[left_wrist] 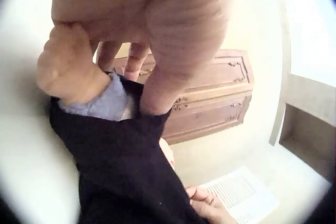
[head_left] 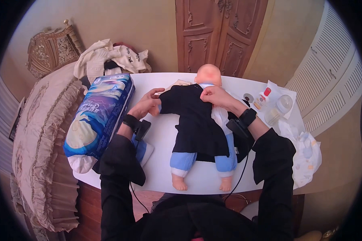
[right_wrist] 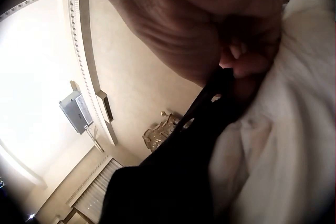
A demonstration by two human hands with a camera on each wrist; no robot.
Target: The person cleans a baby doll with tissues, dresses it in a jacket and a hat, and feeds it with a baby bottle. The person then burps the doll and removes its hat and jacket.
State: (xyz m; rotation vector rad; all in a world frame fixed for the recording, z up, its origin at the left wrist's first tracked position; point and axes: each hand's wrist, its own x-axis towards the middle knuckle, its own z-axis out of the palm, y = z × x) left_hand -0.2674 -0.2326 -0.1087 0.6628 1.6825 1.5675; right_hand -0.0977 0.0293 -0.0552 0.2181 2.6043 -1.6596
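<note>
A doll (head_left: pixel 208 74) lies on the white table with its head toward the far edge, wearing light blue trousers (head_left: pixel 183 161). A black garment (head_left: pixel 196 116) covers much of its body. At the garment's sleeve end, my left hand (head_left: pixel 150 103) pinches the black cloth; in the left wrist view the doll's small hand (left_wrist: pixel 71 66) and a blue-grey cuff (left_wrist: pixel 100 103) stick out of it. My right hand (head_left: pixel 219 97) pinches the garment's upper edge near the doll's neck. White cloth (right_wrist: pixel 278 129) lies beside the black cloth in the right wrist view.
On the left of the table (head_left: pixel 159 176) lies a blue diaper pack (head_left: pixel 98 114). A baby bottle (head_left: pixel 284 103), a red-capped bottle (head_left: pixel 264 96) and a white patterned diaper (head_left: pixel 307 158) are at the right. Clothes (head_left: pixel 108 58) hang beyond the far left corner, near a bed (head_left: pixel 44 140).
</note>
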